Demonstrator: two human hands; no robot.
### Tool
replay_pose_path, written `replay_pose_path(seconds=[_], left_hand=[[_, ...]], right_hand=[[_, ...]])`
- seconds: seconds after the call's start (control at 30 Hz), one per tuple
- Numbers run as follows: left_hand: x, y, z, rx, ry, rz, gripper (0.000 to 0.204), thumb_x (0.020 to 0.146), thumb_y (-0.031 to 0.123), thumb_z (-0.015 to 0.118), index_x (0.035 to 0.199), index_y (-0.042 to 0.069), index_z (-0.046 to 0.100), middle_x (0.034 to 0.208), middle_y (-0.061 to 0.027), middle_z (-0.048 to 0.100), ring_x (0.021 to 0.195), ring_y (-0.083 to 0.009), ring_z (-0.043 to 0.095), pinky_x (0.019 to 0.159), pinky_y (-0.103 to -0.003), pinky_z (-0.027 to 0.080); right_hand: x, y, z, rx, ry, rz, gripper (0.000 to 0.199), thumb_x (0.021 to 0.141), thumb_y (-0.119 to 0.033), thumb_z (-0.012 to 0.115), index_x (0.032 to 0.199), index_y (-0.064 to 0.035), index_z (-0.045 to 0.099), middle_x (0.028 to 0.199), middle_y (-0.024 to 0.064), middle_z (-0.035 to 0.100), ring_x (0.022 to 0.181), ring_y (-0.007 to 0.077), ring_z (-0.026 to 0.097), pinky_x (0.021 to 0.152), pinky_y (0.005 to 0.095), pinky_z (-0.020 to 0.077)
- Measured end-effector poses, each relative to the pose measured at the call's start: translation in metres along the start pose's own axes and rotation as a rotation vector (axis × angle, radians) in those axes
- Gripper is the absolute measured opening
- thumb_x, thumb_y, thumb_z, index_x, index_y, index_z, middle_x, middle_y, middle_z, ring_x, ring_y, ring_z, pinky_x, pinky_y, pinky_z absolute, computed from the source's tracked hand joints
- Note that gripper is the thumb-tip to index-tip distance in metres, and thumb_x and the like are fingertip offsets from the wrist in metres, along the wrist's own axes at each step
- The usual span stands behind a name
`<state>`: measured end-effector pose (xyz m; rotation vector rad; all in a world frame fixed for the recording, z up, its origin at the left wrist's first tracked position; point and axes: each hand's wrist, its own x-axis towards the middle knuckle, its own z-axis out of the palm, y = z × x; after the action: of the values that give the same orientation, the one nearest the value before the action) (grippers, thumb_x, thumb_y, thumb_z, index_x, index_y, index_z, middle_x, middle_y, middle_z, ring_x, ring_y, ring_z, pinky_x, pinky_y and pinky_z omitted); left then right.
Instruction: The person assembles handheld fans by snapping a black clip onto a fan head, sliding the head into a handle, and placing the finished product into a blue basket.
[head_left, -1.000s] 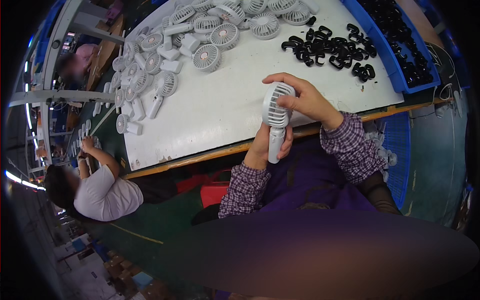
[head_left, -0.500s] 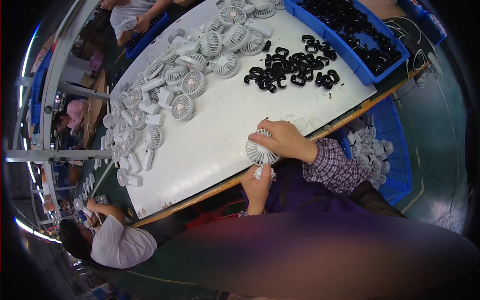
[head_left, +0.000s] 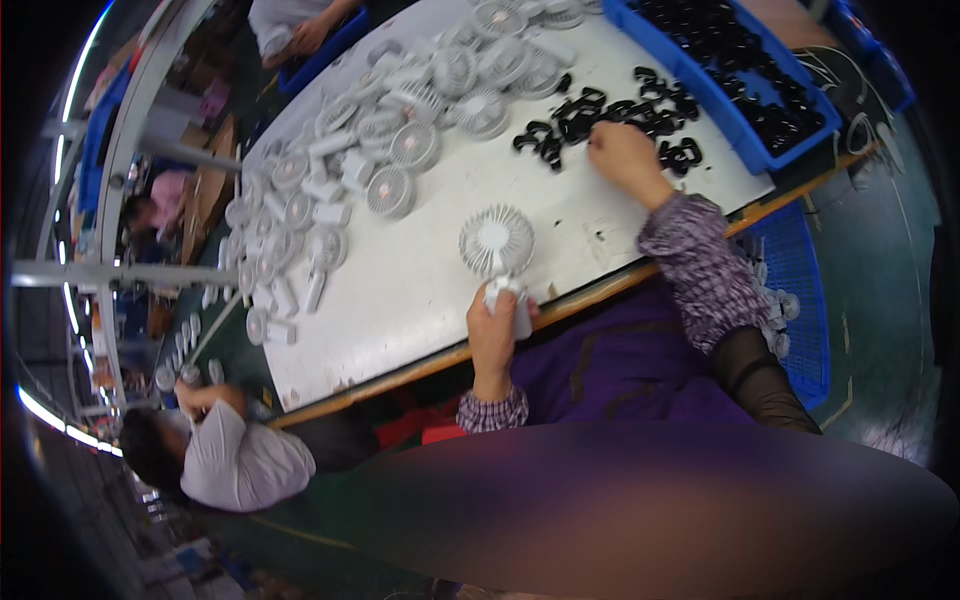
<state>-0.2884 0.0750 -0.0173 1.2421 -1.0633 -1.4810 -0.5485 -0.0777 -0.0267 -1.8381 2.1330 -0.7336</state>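
Left hand (head_left: 490, 335) clasps fan (head_left: 497, 242) by table edge (head_left: 592, 299); right hand (head_left: 627, 158) at black pieces (head_left: 577, 122), hold unclear; bare tabletop (head_left: 568, 200) between.

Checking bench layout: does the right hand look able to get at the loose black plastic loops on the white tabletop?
Likely yes: the right hand is at the edge of the black loops, nothing visible between; the left hand holds the white round-headed fan aside.

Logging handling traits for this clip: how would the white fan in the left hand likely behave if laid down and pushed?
The white fan is probably stiff, since it looks like hard plastic. It would likely pivot rather than roll far, because a handle juts from its round head. The thin grille ribs might crack if pressed hard.
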Motion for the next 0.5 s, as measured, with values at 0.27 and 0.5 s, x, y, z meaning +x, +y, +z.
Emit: replay_pose_path(seconds=[0.27,0.5], left_hand=[[0.013,-0.003,0.017,-0.023,-0.062,0.375,0.047,0.087,0.042,0.061,0.105,-0.001,0.055,0.08,-0.0033,0.061,0.071,-0.0085,0.056,0.063,-0.024,0.046],[0.005,-0.006,0.023,0.207,0.075,0.339,0.028,0.082,0.025,0.062,0.081,-0.003,0.059,0.065,-0.0019,0.058,0.057,-0.0056,0.049,0.05,-0.022,0.04]], right_hand=[[-0.147,-0.069,-0.019,1.804,-0.708,0.338,0.005,0.088,-0.004,0.056,0.088,-0.0013,0.051,0.074,0.0167,0.065,0.059,0.0224,0.066,0.045,0.0248,0.0508],[-0.171,-0.061,-0.017,1.314,-0.646,0.169,0.008,0.089,-0.008,0.059,0.086,-0.0011,0.055,0.067,0.005,0.061,0.051,0.007,0.056,0.043,0.0171,0.041]])
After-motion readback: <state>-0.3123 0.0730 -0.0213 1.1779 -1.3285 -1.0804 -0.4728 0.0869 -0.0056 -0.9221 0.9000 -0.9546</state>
